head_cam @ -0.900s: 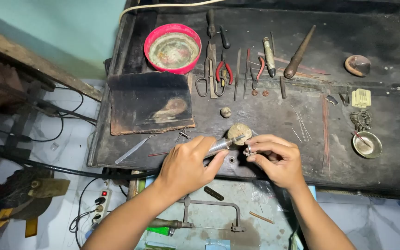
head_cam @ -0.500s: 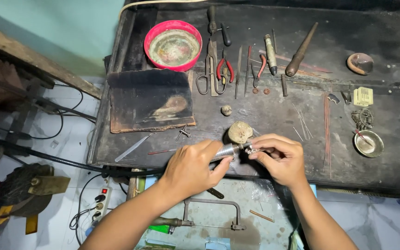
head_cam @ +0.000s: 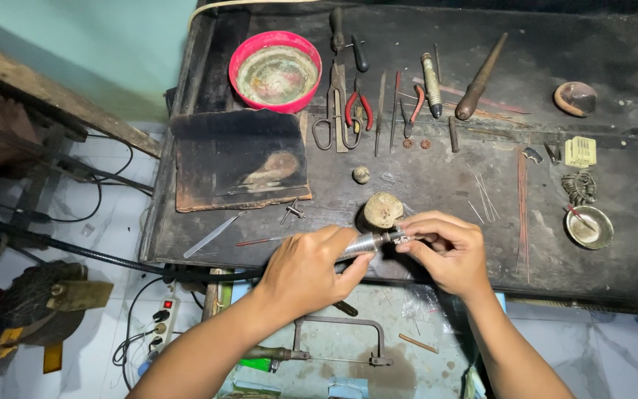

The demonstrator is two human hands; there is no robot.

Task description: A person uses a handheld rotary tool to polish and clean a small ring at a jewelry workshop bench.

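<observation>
Two hands: left hand [head_cam: 308,270], right hand [head_cam: 444,251], both closed on one small metal pin vise [head_cam: 371,241]. Just beyond the grip, one round wooden block [head_cam: 382,210]. Farther beyond: one red bowl [head_cam: 275,72], one pair of scissors [head_cam: 331,122], one pair of red-handled pliers [head_cam: 357,107]. Right of the grip: one small metal dish [head_cam: 589,226].

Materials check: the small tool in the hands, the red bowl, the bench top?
Tool in left hand: looks like bare metal, silvery with bright glints on the barrel. Red bowl: likely plastic, a glossy even-coloured rim; inside stained greenish. Bench top: dark, matte, sooty; wood or sheet metal, cannot tell.
</observation>
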